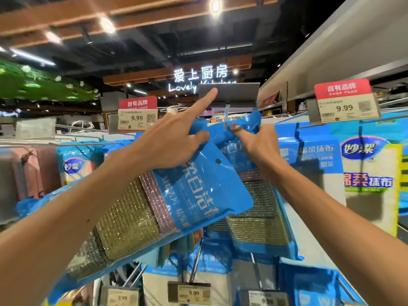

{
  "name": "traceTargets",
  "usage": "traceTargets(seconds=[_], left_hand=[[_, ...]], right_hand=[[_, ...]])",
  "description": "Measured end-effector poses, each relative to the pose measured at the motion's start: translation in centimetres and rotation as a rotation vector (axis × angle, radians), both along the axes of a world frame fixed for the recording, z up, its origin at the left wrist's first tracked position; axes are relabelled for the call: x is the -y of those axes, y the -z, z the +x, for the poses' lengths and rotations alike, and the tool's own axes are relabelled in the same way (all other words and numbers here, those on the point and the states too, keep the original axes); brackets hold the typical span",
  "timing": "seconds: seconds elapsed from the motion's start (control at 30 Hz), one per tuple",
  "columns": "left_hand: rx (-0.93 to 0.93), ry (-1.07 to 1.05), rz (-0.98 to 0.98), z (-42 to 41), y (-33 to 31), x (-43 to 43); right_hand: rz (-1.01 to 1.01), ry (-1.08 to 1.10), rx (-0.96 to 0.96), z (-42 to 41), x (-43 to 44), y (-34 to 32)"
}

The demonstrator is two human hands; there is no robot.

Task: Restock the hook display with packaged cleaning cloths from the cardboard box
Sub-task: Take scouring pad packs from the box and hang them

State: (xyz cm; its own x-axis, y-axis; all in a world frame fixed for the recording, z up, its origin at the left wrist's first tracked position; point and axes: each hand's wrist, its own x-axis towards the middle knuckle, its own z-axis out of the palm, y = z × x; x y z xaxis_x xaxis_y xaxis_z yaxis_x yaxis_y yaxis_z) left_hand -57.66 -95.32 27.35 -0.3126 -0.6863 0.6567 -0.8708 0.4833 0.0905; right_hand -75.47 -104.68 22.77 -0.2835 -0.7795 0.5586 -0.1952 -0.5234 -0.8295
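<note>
We read 爱上厨房 and "Lovely" on the lit sign (200, 76). The price tags (347, 104) show 自有品牌 and 9.99; one hanging pack (366, 164), 妙洁.

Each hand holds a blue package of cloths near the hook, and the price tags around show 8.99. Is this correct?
Not fully. In the head view the price tags show 9.99, not 8.99. The left hand and the right hand do hold blue packages.

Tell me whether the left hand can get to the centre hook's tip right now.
Probably not yet. The left hand is close, gripping a pack, but the right hand pinches a second pack by its top right at the hook tip, crowding it.
</note>
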Motion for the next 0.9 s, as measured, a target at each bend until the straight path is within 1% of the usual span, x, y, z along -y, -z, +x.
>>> traceTargets(seconds=[0.07, 0.13, 0.2, 0.27, 0.33, 0.37, 0.4, 0.43, 0.47, 0.5, 0.53, 0.57, 0.63, 0.73, 0.77, 0.83, 0.9], left_hand=[[-0.004, 0.019, -0.009, 0.0, 0.1, 0.3], [-0.004, 0.038, -0.020, -0.1, 0.2, 0.6], [-0.013, 0.056, -0.020, -0.1, 0.2, 0.9], [-0.032, 0.076, -0.013, -0.1, 0.3, 1.1], [-0.049, 0.097, -0.006, -0.2, 0.3, 1.3], [-0.064, 0.111, -0.004, -0.2, 0.4, 1.4], [-0.083, 0.121, -0.005, -0.2, 0.5, 1.6], [-0.109, 0.126, -0.015, -0.2, 0.6, 1.8], [-0.137, 0.128, -0.032, -0.4, 0.7, 1.9], [-0.166, 0.132, -0.055, -0.5, 0.9, 2.0], [-0.193, 0.141, -0.076, -0.7, 1.1, 2.2], [-0.216, 0.159, -0.095, -0.9, 1.4, 2.5], [-0.254, 0.201, -0.116, -0.9, 1.6, 3.1], [-0.326, 0.287, -0.098, -0.4, 1.3, 3.6], [-0.327, 0.285, -0.113, -0.3, 1.3, 3.7], [-0.308, 0.246, -0.167, -0.5, 1.5, 3.7], [-0.294, 0.216, -0.245, -0.8, 1.9, 3.7]], right_hand=[[0.039, -0.079, 0.070, -0.1, 0.7, 0.9], [0.048, -0.106, 0.039, -0.6, 1.1, 1.8], [0.011, -0.058, -0.049, -1.2, 1.2, 2.9], [-0.057, 0.050, -0.105, -2.0, 0.3, 4.0], [-0.153, 0.144, -0.044, -2.4, -1.8, 4.8], [-0.176, 0.108, 0.021, -2.6, -3.1, 5.1], [-0.150, -0.021, 0.098, -2.8, -4.4, 5.1], [-0.082, -0.211, 0.158, -2.9, -5.7, 5.2], [0.023, -0.381, 0.158, -3.0, -6.6, 5.4], [0.095, -0.487, 0.105, -3.0, -7.4, 5.5], [0.111, -0.524, 0.066, -2.7, -7.9, 5.6], [0.082, -0.516, 0.077, -2.5, -8.1, 5.6], [0.002, -0.458, 0.197, -2.2, -7.8, 5.0], [-0.070, -0.366, 0.288, -1.9, -6.9, 3.6], [-0.089, -0.323, 0.286, -1.9, -6.3, 3.2], [-0.131, -0.227, 0.215, -1.8, -5.3, 2.4], [-0.144, -0.180, 0.156, -1.5, -4.8, 1.6]])
